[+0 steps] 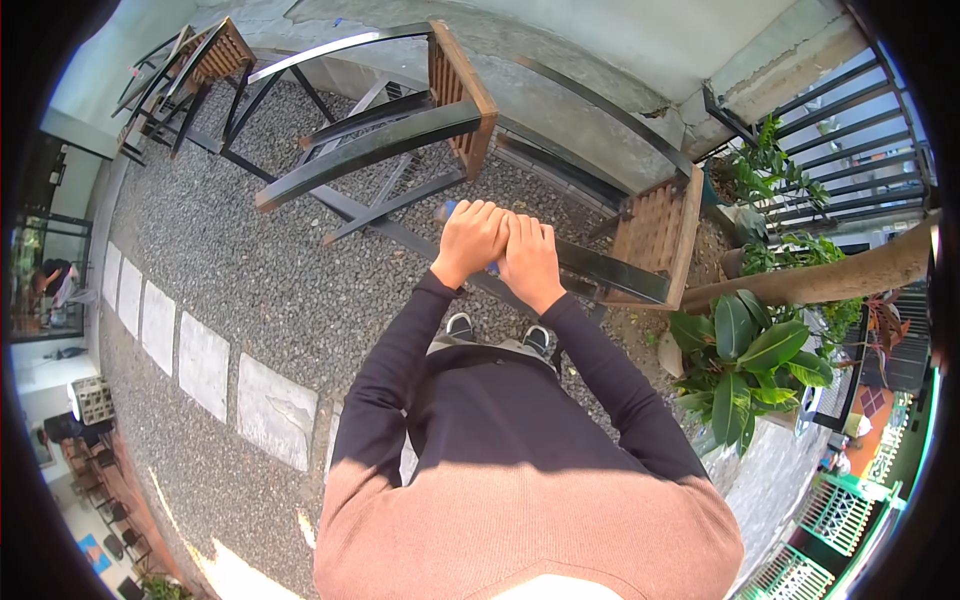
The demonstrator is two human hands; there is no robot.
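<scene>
My left hand [470, 242] and my right hand [530, 258] are side by side in front of my body, both closed, their fingers curled over. Bits of a blue thing [446, 211] show beside my left hand and below the knuckles; its kind is mostly hidden by my fingers. Behind my hands runs a dark bar of a frame [400, 235]; whether they touch it I cannot tell. To the right is a slatted wooden panel [650, 240] with dark beams, and beyond my hands stands another slatted panel [462, 95] with a curved dark beam [370, 155].
Grey gravel [260, 270] covers the ground, with pale stepping slabs [205, 365] on the left. More slatted furniture [215, 55] stands far left along the concrete wall [590, 50]. A leafy plant [745, 365], a tree trunk [850, 272] and a dark railing [850, 130] are on the right.
</scene>
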